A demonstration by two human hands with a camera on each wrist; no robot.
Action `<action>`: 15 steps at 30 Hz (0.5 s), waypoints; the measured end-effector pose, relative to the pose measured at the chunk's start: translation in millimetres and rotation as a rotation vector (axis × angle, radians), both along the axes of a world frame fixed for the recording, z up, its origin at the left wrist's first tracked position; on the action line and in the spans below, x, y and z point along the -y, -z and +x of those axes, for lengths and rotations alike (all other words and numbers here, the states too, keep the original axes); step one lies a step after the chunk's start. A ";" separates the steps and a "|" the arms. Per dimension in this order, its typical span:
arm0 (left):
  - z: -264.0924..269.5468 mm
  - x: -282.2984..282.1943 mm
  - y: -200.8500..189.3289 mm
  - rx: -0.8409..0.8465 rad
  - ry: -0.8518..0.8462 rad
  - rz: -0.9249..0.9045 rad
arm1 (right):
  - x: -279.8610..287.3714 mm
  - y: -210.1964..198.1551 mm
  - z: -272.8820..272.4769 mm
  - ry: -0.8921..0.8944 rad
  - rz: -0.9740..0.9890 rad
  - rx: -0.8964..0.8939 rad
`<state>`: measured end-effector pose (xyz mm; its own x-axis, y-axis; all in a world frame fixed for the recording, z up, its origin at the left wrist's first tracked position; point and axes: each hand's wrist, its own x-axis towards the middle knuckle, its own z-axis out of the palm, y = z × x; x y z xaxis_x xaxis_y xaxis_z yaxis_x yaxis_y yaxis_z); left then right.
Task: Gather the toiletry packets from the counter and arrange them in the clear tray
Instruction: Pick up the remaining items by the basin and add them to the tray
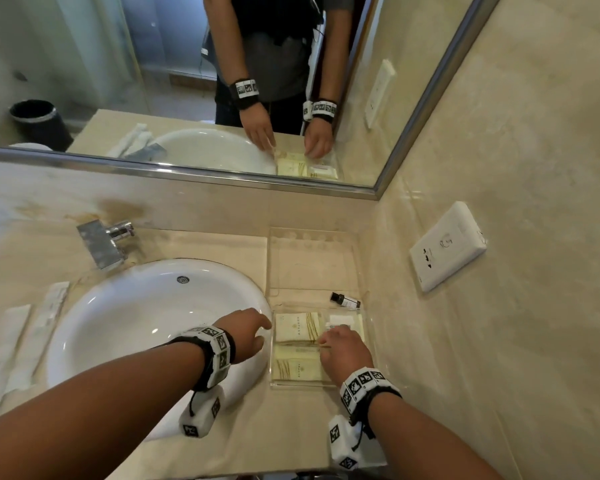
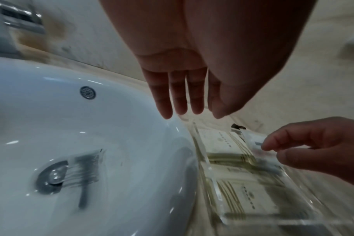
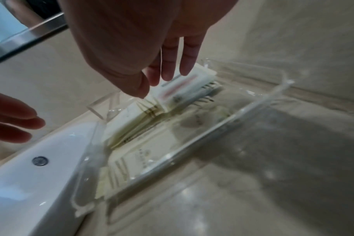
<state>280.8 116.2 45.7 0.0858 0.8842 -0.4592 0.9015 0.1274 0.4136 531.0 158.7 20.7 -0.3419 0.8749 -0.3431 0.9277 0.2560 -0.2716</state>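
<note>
A clear, hard-walled rectangular acrylic tray (image 1: 272, 355) sits on the glossy beige marble counter (image 1: 222, 247), just right of the smooth white oval ceramic basin (image 1: 94, 320). Flat cream toiletry packets with olive stripes (image 1: 297, 326) lie side by side in it, and a small dark bottle (image 1: 345, 301) lies at its far edge. The right hand (image 1: 345, 349) reaches into the tray, fingers (image 3: 187, 63) touching a white packet (image 3: 184, 86); whether they grip it is unclear. The left hand (image 1: 245, 332) hovers over the basin rim with fingers (image 2: 162, 99) straight and holding nothing. A steel-framed mirror (image 1: 187, 173) and a white wall socket (image 1: 447, 245) line the tiled walls
</note>
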 end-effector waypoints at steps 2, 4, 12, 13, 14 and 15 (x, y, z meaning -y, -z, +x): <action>-10.1 5.1 -6.0 0.009 -0.064 0.021 | -3.2 -4.9 -15.5 -0.049 0.030 -0.022; -20.1 11.5 -13.0 0.012 -0.146 0.049 | -5.5 -7.7 -34.8 -0.108 0.051 -0.053; -74.3 68.2 -20.2 -0.019 -0.348 0.087 | 11.8 -7.5 -126.9 -0.380 0.037 -0.142; -81.9 76.4 -19.7 -0.024 -0.373 0.086 | 16.2 -6.9 -137.4 -0.432 0.045 -0.141; -89.5 84.8 -18.6 -0.030 -0.399 0.082 | 20.2 -6.7 -147.6 -0.477 0.054 -0.144; -97.7 94.0 -17.1 -0.033 -0.427 0.077 | 24.6 -6.6 -158.1 -0.513 0.059 -0.150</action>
<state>183.1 22.2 62.8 -0.3088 0.8688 -0.3870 0.7873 0.4618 0.4086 372.9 134.1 27.3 -0.7724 0.5986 -0.2123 0.6311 0.6855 -0.3631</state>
